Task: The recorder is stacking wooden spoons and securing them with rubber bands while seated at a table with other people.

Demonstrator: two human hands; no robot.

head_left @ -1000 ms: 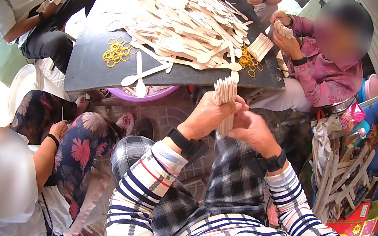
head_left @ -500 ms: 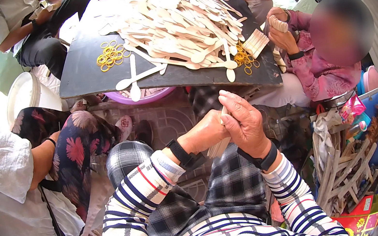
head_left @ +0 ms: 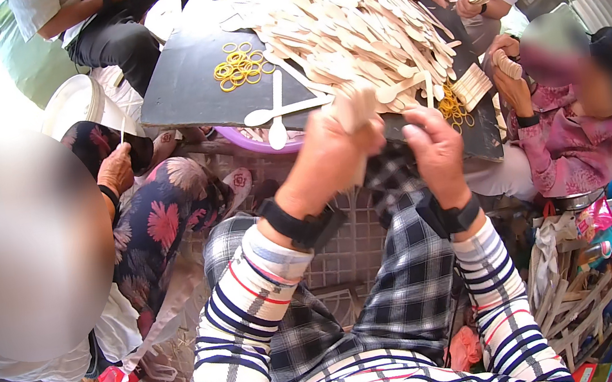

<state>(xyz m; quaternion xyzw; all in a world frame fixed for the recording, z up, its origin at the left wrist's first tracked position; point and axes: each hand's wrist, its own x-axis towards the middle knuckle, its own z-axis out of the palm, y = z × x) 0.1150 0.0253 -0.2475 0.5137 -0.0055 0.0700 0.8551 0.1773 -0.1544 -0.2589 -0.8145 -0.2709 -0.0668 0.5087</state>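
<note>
Your left hand (head_left: 329,157), centre frame, is closed round a bundle of wooden spoons (head_left: 354,109) — the pale spoon ends stick up above the fist, fanned slightly, just in front of the table's near edge. Grip looks firm; fingers wrapped, thumb side toward you.

Your right hand (head_left: 436,152) sits just right of the left, close by it. Fingers curled partway, knuckles up. Can't tell if it has hold of anything — the palm side is hidden. It looks to be near the lower part of the bundle, but contact isn't clear.

Both wrists carry black bands; striped sleeves come in from lower frame, over checked trousers.

Surroundings:
- Dark table (head_left: 187,82), upper centre, tilted in the fisheye view.
- Big pile of wooden spoons (head_left: 351,18) spread over the table's upper-right part.
- Yellow rubber bands (head_left: 238,65) in a loose heap on the table's left part, apart from the pile. A 2nd heap of bands (head_left: 451,104) near the table's right edge.
- Two loose spoons (head_left: 280,112) crossed at the table's near edge, left of your bundle.
- Person in pink top (head_left: 560,145) at right, hands up at the table's right edge holding sth small.
- Person in floral trousers (head_left: 160,221) at left, hand resting on knee.
- Two more ppl at the frame's top, seated at the table's far side.
</note>
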